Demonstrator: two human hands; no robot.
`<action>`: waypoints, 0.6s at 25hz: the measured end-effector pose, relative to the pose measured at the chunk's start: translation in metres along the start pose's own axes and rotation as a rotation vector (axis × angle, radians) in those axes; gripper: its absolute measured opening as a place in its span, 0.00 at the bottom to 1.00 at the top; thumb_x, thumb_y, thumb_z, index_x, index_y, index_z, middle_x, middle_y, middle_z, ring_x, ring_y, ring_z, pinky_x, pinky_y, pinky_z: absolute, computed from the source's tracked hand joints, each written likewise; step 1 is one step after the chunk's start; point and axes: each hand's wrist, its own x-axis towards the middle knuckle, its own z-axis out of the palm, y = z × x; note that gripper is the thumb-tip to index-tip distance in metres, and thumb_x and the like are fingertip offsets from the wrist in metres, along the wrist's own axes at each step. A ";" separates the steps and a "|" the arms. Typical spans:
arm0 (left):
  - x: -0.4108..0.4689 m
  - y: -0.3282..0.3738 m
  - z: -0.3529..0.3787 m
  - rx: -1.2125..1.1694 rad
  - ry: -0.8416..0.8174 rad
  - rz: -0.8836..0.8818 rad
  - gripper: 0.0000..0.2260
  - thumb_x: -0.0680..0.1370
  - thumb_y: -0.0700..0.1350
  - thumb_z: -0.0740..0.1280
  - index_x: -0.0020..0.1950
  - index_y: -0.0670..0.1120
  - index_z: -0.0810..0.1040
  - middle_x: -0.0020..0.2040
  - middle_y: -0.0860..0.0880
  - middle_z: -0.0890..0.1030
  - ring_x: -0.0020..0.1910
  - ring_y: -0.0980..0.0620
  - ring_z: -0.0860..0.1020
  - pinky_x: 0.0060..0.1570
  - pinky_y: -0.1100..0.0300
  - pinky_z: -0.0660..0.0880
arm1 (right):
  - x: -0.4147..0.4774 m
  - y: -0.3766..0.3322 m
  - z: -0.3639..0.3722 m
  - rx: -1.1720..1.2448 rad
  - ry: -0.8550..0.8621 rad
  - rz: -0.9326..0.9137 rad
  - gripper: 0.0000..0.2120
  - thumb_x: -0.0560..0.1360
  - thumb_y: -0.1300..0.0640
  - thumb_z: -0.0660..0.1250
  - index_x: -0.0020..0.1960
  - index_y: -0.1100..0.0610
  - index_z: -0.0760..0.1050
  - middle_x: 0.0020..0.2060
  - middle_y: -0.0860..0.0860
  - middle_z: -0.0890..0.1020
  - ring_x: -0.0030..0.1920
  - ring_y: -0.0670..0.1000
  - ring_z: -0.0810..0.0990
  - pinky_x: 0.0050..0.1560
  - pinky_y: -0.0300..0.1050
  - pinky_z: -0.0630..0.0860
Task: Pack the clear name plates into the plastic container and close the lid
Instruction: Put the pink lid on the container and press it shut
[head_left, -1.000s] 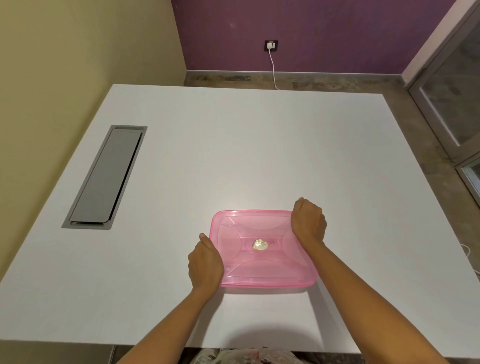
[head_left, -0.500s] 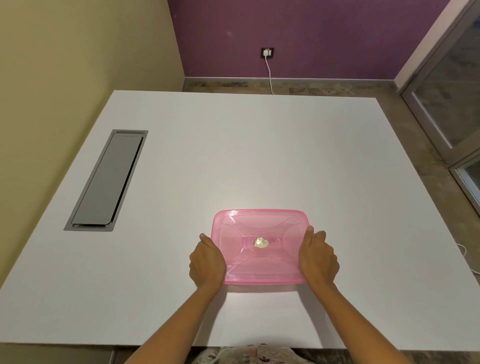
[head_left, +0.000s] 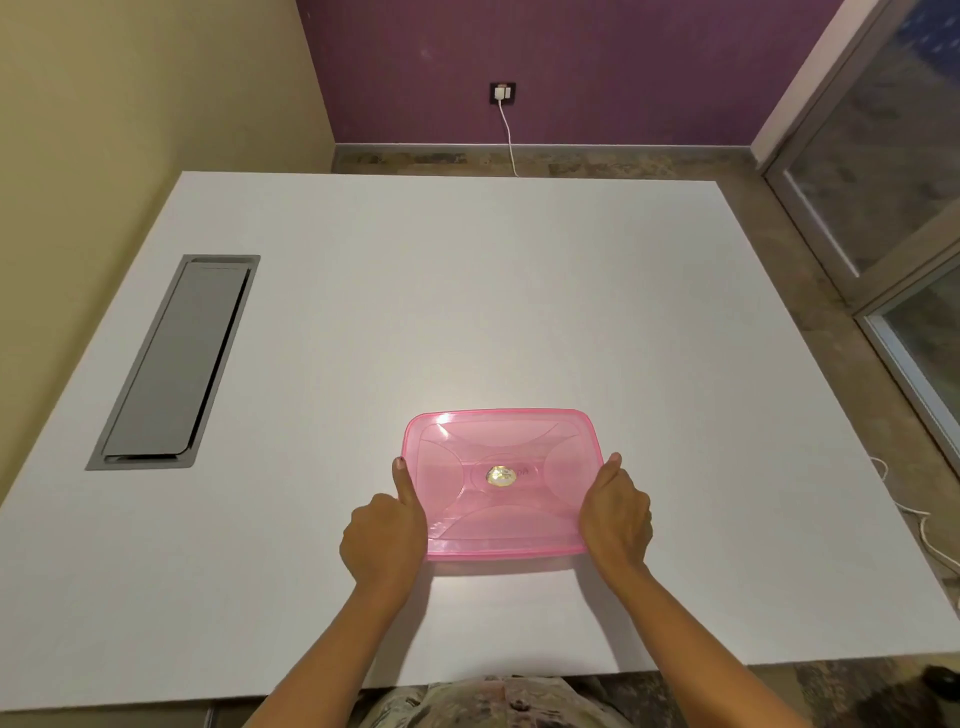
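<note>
A pink see-through plastic container (head_left: 501, 486) rests on the white table (head_left: 467, 291) near its front edge, with its pink lid on top and a small round sticker at the lid's centre. My left hand (head_left: 384, 535) grips the container's left side, thumb pointing up along the edge. My right hand (head_left: 615, 514) grips the right side the same way. No clear name plates can be made out; anything inside is hidden by the tinted lid.
A grey recessed cable hatch (head_left: 174, 364) lies in the table at the left. A yellow wall runs along the left, a purple wall with a socket and white cable (head_left: 506, 130) stands behind, and a glass door (head_left: 883, 171) is at the right.
My right hand has moved from the lid's far right corner down to the container's right side. My left thumb has stretched up along the left edge. The container sits slightly straighter.
</note>
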 end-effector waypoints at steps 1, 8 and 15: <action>-0.001 -0.001 0.000 -0.026 0.015 0.001 0.33 0.79 0.62 0.40 0.33 0.41 0.72 0.34 0.41 0.76 0.34 0.42 0.74 0.38 0.54 0.70 | 0.000 0.000 0.000 -0.003 0.002 0.001 0.30 0.82 0.46 0.40 0.54 0.64 0.75 0.49 0.65 0.81 0.52 0.67 0.79 0.54 0.59 0.74; -0.002 -0.004 0.005 -0.231 0.102 -0.002 0.27 0.83 0.48 0.47 0.32 0.37 0.72 0.38 0.32 0.80 0.40 0.33 0.78 0.45 0.45 0.76 | 0.001 0.002 0.002 -0.032 0.006 -0.025 0.29 0.82 0.47 0.41 0.52 0.64 0.75 0.48 0.66 0.81 0.51 0.67 0.79 0.53 0.59 0.74; 0.002 0.001 0.000 0.025 0.090 0.155 0.16 0.82 0.46 0.48 0.44 0.40 0.71 0.37 0.41 0.81 0.36 0.38 0.79 0.36 0.51 0.74 | 0.004 -0.005 -0.005 -0.254 0.062 -0.187 0.18 0.82 0.53 0.46 0.50 0.62 0.70 0.43 0.62 0.82 0.43 0.65 0.81 0.42 0.52 0.75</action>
